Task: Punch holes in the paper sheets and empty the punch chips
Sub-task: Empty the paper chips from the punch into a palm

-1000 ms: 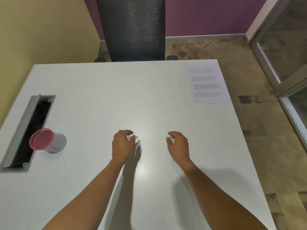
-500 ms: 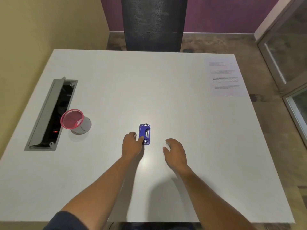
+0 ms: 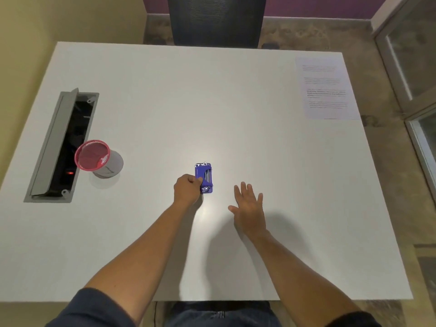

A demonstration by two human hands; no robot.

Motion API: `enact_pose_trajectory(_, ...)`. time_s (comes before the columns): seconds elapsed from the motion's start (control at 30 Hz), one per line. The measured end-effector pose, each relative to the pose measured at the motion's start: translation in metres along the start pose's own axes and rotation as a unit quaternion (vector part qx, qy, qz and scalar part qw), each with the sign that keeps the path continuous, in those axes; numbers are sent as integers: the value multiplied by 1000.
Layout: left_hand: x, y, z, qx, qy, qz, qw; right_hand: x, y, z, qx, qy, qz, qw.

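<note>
Behind left hand [image 3: 187,191], punch [image 3: 204,177] partly hidden

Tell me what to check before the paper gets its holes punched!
1. Hole punch within reach: ok, it sits on the table at the left hand.
2. Left hand gripping it: ok, fingers close on its left edge.
3. Right hand free: ok, open and empty.
4. Paper sheets at the punch: not ok, they lie at the far right corner.
5. Pink mesh cup ready for chips: ok, upright on the left.
6. Chips inside punch: cannot tell.
</note>
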State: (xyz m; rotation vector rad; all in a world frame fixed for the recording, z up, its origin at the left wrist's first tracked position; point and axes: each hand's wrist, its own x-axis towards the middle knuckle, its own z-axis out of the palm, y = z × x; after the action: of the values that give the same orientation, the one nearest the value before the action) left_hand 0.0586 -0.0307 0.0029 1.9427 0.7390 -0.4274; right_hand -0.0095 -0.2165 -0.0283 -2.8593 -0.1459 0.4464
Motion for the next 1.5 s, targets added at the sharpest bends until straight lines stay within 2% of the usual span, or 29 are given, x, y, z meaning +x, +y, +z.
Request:
enact_pose_trajectory(0.13, -4, -2, -4, -24, -10, 4, 1000, -4, 5, 12, -27, 19, -3, 999)
enact_pose_trajectory(0.47, -8, -14, -6, -54, 19, 8, 998, -6, 17, 41, 2, 96, -14, 995)
enact_pose_trajectory(0.7, -6, -13, -20, -162, 18, 5, 987, -6, 19, 47, 1, 115, -13, 993)
enact_pose_trajectory(0.93, -3, -23, -25, 25, 75, 14, 997, -6, 19, 48, -2, 127, -15, 992)
enact_pose_trajectory(1.37, -7, -26, -20, 27, 84, -7, 996, -6, 20, 50, 5, 137, -21, 990)
enact_pose_trajectory(1.5, -6, -28, -24, -13, 75, -21, 997, -6, 21, 50, 6, 137, -22, 990)
